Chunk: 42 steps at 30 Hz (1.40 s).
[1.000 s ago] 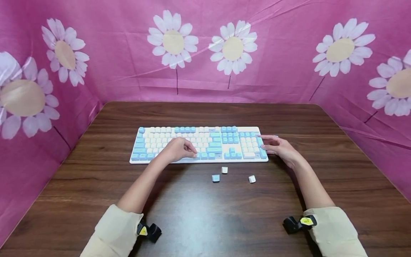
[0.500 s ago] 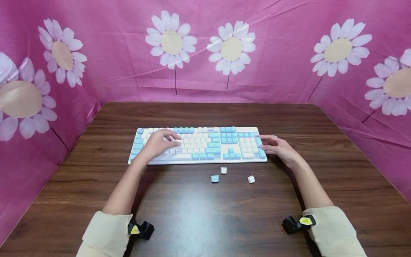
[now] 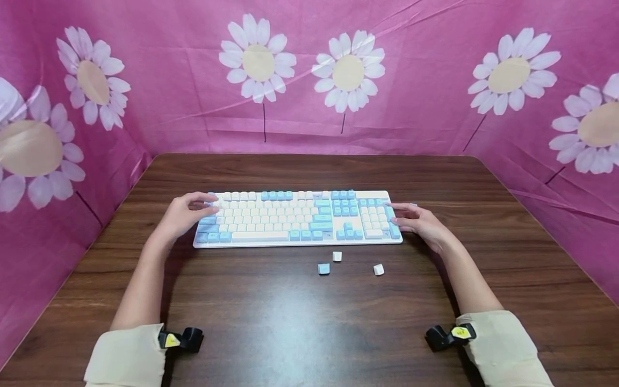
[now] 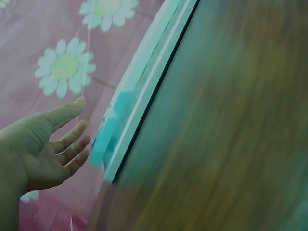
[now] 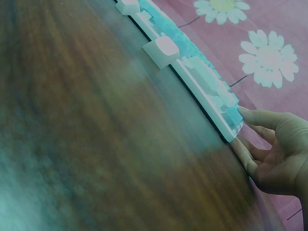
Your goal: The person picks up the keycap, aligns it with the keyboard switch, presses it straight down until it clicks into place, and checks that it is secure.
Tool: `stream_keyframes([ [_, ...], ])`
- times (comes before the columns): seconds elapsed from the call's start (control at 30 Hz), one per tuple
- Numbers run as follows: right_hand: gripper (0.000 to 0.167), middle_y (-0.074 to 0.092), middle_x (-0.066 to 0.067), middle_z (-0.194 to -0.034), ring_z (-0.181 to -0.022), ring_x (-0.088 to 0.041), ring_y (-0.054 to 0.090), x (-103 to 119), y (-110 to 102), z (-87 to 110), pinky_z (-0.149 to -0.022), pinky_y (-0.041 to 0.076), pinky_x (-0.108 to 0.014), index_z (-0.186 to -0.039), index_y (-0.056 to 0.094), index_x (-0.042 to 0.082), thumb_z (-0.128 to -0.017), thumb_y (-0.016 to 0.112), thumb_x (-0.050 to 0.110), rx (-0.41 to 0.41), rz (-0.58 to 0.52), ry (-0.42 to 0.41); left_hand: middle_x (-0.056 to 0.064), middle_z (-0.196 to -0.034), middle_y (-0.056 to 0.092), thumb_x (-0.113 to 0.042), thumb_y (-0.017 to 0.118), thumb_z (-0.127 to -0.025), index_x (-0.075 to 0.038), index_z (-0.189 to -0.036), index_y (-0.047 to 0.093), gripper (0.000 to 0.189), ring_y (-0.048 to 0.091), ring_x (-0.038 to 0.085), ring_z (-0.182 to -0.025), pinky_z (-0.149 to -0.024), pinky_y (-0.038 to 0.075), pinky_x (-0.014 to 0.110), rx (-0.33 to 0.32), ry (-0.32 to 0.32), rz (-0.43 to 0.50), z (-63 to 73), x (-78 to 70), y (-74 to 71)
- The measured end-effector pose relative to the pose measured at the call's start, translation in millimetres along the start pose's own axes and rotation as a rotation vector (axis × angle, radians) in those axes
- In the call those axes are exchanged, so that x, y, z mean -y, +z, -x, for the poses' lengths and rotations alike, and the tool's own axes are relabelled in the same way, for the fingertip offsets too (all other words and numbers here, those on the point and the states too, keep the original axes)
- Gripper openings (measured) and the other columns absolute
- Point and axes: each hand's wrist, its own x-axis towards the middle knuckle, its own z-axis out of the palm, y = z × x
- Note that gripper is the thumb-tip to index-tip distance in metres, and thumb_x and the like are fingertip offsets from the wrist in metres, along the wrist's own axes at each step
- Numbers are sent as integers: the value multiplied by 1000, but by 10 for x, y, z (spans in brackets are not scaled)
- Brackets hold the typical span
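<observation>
A white and light-blue keyboard [image 3: 271, 219] lies on the table, its keys facing up. At its left end is my left hand [image 3: 186, 215], fingers loosely bent and thumb apart, holding nothing; the left wrist view shows a gap between this hand [image 4: 43, 149] and the keyboard's corner [image 4: 108, 173]. My right hand [image 3: 425, 226] holds the keyboard's right end, thumb on the top side and fingers at the edge and below, as the right wrist view shows. In front of the keyboard lie a blue keycap [image 3: 323, 269], a white keycap [image 3: 337, 257] and another white keycap [image 3: 379, 270].
The brown wooden table [image 3: 290, 333] spreads out in front of and around the keyboard. Pink cloth [image 3: 309, 123] with white daisies stands behind it and along both sides. A black wrist camera [image 3: 181, 339] is worn on the left sleeve, another camera [image 3: 450, 337] on the right one.
My left hand has moved left across the keyboard, from its lower middle to its left end. My right hand and the loose keycaps have stayed where they were.
</observation>
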Motion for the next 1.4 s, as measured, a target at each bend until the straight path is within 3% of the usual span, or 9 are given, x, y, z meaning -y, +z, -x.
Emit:
stream_keyframes([
  [0.17, 62, 37, -24, -130, -95, -9, 53, -10, 4, -6, -81, 45, -22, -140, 34, 0, -88, 64, 16, 1, 4, -2, 24, -121, 51, -26, 63, -89, 3, -125, 51, 48, 45, 36, -110, -92, 33, 49, 31, -33, 31, 24, 187, -94],
  [0.4, 62, 36, -24, -130, -96, -9, 53, 1, -2, 1, -81, 44, -21, -140, 33, 0, -88, 64, 16, 2, 8, 0, 26, -128, 44, -29, 62, -89, 0, -132, 43, 56, 41, 39, -116, -94, 31, 48, 82, -69, 99, 5, 371, -91],
  [0.67, 62, 36, -23, -131, -97, -9, 53, 15, -2, 8, -81, 44, -21, -140, 33, 0, -88, 63, 17, 3, 10, 2, 22, -133, 41, -26, 63, -89, 0, -135, 40, 58, 38, 34, -117, -90, 32, 37, 56, -105, 203, -9, 509, -51],
  [0.93, 61, 36, -24, -131, -96, -10, 53, 27, -5, 9, -81, 44, -22, -140, 34, 0, -89, 63, 16, 4, 14, 3, 20, -131, 44, -29, 63, -88, -1, -134, 42, 57, 40, 29, -115, -86, 34, 27, 18, -92, 216, 11, 523, -11],
  [1.4, 61, 38, -24, -129, -95, -9, 55, 16, -10, 6, -81, 45, -24, -139, 35, -1, -88, 64, 15, 14, 9, -8, 19, -133, 42, -31, 63, -88, -4, -136, 41, 59, 38, 31, -118, -91, 32, 37, 15, -96, 209, 37, 510, 2],
])
